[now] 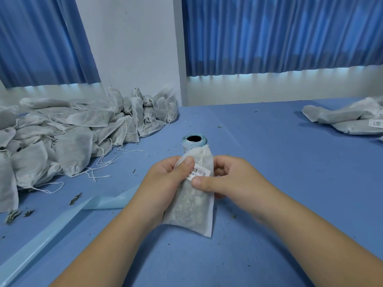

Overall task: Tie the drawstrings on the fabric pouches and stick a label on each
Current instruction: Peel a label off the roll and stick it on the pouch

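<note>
A white fabric pouch filled with dried herbs is held above the blue table in both hands. My left hand grips its left side, thumb on the front near the top. My right hand grips the right side, its thumb pressing a white barcode label onto the pouch's upper front. The pouch's neck is gathered, with a drawstring showing at the top. Just behind the pouch stands a roll of labels.
A big heap of white pouches with loose strings fills the left of the blue table. A few labelled pouches lie at the far right. A pale blue backing strip trails across the near left. Herb crumbs are scattered about.
</note>
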{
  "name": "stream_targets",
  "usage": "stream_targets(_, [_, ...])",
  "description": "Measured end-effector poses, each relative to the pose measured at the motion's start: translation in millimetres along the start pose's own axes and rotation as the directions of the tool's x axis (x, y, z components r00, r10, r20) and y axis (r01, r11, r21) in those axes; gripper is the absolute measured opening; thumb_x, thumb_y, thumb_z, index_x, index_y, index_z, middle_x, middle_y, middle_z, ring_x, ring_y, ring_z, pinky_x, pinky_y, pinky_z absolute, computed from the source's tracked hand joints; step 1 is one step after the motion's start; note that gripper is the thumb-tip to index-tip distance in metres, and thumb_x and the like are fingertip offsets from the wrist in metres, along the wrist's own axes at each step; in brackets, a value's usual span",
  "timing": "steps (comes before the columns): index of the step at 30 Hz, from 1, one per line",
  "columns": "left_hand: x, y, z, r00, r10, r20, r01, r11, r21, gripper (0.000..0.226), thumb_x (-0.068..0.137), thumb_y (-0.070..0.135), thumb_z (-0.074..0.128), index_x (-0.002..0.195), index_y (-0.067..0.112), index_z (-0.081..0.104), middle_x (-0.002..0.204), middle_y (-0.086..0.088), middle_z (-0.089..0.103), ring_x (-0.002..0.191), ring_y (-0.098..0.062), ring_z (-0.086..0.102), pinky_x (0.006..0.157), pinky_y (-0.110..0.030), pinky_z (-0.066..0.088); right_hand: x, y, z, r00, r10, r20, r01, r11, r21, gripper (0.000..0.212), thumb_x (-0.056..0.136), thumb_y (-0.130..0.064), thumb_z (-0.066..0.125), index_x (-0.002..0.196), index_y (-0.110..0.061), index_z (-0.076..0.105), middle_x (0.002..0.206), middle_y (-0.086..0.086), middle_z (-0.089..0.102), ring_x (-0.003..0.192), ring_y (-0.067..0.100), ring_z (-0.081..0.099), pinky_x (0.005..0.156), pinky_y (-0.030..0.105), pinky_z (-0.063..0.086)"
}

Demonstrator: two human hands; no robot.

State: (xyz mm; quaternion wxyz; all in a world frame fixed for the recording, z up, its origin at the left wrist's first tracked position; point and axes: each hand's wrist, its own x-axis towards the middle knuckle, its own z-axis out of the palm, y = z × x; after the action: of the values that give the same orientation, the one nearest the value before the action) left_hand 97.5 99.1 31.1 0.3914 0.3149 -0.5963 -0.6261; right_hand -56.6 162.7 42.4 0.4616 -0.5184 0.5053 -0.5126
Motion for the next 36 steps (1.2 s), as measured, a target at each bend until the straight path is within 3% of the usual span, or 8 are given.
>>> stream_targets(4, [0,-1,2,0.998,0.030,-0.047,-0.027,0.998,0.055,0.035,0.073,0.048,0.075,0.082,0.014,0.073,0.081,-0.013,0.071,0.072,-0.023,0.065,0.067,-0.035,0.051,1,1,0,0.993,-0.009,-0.116,0.010,1.000,0.010,0.028,0.081,-0.019,0.076,0.087,0.005,0.063,0.077,0.012,0.069,0.068,0.018,0.065,0.063,0.029,0.053])
stream_targets(9, [-2,-1,5,0.999,-0.004,0.054,0.004,1.000,0.002,0.033,0.073,0.030,0.076,0.098,0.009,0.073,0.098,-0.018,0.074,0.083,-0.025,0.070,0.067,-0.031,0.057,1,-3,-1,0.978,0.031,-0.208,-0.014,0.997,0.080,0.033,0.087,-0.036,0.068,0.078,-0.004,0.068,0.074,0.010,0.069,0.066,0.021,0.061,0.064,0.032,0.051])
stream_targets(14, [-1,1,15,0.996,-0.083,0.023,0.085,0.986,-0.145,0.040,0.081,0.028,0.074,0.110,0.001,0.070,0.109,-0.024,0.071,0.095,-0.034,0.068,0.087,-0.045,0.054,6,-1,-6,0.964,0.051,-0.260,-0.031,0.996,0.080,0.047,0.094,-0.045,0.056,0.095,0.000,0.068,0.079,0.010,0.069,0.068,0.021,0.061,0.067,0.036,0.051])
stream_targets(21, [14,10,57,0.982,-0.129,-0.141,0.096,0.971,-0.220,0.032,0.099,0.030,0.053,0.106,0.003,0.069,0.100,-0.019,0.074,0.093,-0.034,0.073,0.079,-0.044,0.058,-4,-3,-39,0.975,0.188,-0.116,-0.176,0.978,0.113,0.046,0.086,-0.066,0.053,0.106,-0.026,0.064,0.085,-0.003,0.075,0.076,0.018,0.073,0.059,0.031,0.055])
stream_targets(25, [31,16,94,0.957,-0.236,-0.167,0.170,0.927,-0.335,0.037,0.097,0.031,0.057,0.116,-0.001,0.064,0.112,-0.025,0.069,0.101,-0.041,0.068,0.095,-0.059,0.051,-26,3,-69,0.977,0.210,-0.026,-0.208,0.976,0.071,0.052,0.075,-0.050,0.071,0.114,-0.018,0.059,0.090,0.005,0.074,0.071,0.025,0.071,0.054,0.029,0.053])
stream_targets(29, [48,11,145,0.958,-0.274,-0.084,0.223,0.896,-0.384,0.038,0.098,0.028,0.055,0.122,-0.001,0.060,0.123,-0.028,0.063,0.110,-0.043,0.064,0.099,-0.062,0.046,-48,6,-107,0.960,0.196,-0.200,-0.166,0.974,0.157,0.025,0.087,-0.030,0.071,0.101,-0.011,0.063,0.081,0.006,0.071,0.056,0.018,0.065,0.046,0.023,0.049])
stream_targets(32, [55,4,186,0.956,-0.293,-0.013,0.266,0.884,-0.384,0.033,0.097,0.027,0.056,0.119,0.003,0.062,0.116,-0.022,0.068,0.103,-0.037,0.068,0.093,-0.051,0.054,-65,6,-138,0.928,0.200,-0.315,-0.126,0.962,0.242,0.015,0.087,-0.024,0.070,0.094,-0.011,0.065,0.073,0.005,0.068,0.052,0.014,0.058,0.046,0.021,0.046])
stream_targets(36, [58,-1,238,0.957,-0.279,0.079,0.289,0.894,-0.342,0.023,0.097,0.029,0.053,0.108,0.014,0.065,0.094,-0.005,0.071,0.078,-0.019,0.068,0.063,-0.028,0.052,-77,-10,-188,0.825,0.176,-0.537,0.060,0.918,0.393,0.007,0.089,-0.011,0.065,0.091,-0.006,0.061,0.068,0.007,0.062,0.050,0.012,0.056,0.046,0.020,0.048])
